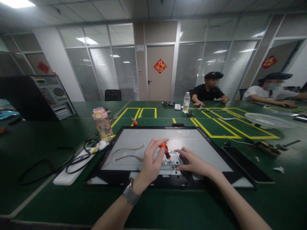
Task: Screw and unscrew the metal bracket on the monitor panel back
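Observation:
A monitor (206, 145) lies face down on the green table, its grey metal back showing inside a black frame. Thin brown wires (127, 150) run across its left half. My left hand (151, 161) is closed round a small orange-handled screwdriver (165, 150), whose tip points down at a small metal circuit strip (169, 163) near the monitor's front edge. My right hand (193, 161) rests on the panel beside that strip, fingers stretched out and pressing flat. A watch sits on my left wrist.
A pink bottle (103, 124), black cables (72, 161) and a white board (69, 174) lie to the left. A grey machine (51, 95) stands far left. Beyond are a red screwdriver (133, 121), a water bottle (186, 102), a fan grille (267, 120), and two seated people (211, 91).

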Tool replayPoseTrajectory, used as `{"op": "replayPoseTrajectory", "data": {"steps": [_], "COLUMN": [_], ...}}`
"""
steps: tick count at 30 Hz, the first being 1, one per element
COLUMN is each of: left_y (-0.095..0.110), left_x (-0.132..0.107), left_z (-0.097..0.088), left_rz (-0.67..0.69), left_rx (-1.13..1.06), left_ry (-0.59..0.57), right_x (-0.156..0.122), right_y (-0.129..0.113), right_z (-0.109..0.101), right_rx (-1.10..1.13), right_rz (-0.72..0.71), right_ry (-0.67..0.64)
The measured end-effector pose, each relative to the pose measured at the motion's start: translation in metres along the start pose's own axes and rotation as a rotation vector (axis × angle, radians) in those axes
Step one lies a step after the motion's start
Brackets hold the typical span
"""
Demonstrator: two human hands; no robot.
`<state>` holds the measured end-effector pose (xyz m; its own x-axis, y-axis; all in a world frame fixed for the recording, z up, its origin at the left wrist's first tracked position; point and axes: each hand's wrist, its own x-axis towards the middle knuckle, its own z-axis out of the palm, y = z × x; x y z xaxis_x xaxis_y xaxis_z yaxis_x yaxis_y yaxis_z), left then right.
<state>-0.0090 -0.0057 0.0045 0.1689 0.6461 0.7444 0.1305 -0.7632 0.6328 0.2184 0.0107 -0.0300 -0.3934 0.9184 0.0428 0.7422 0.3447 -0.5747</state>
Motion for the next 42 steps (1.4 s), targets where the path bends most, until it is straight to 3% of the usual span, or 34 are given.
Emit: {"op": "replayPoseTrajectory", "data": {"steps": [9,19,25,30,37,42], "left_y": [-0.0047,-0.0024,-0.0044,-0.0048,-0.0025,-0.0046], "left_x": [0.0004,-0.0017,-0.0004,-0.0011,-0.0007,0.0022], "left_z": [0.0030,0.0017,0.0030,0.0029,0.0016,0.0015], "left_rz": [0.044,-0.064,-0.021,-0.036,-0.058,-0.021], "left_rx": [0.071,-0.124,-0.054,0.086,-0.052,0.006], "left_ry": [0.076,0.006,0.019,0.108,0.023,0.063], "right_x": [-0.0009,0.0004,0.0006,0.0001,0.0007,0.0003], "right_y": [-0.0021,0.0051,0.0023,0.0001,0.0039,-0.0006], "right_z": [-0.0013,0.0017,0.0008,0.0003,0.0016,-0.0002], "right_rx": [-0.002,0.007,0.012,0.005,0.010,0.012], "right_rz": [0.004,-0.017,-0.005,0.007,0.002,0.012], "right_ry": [-0.007,0.000,-0.002,-0.005,-0.001,0.001]}}
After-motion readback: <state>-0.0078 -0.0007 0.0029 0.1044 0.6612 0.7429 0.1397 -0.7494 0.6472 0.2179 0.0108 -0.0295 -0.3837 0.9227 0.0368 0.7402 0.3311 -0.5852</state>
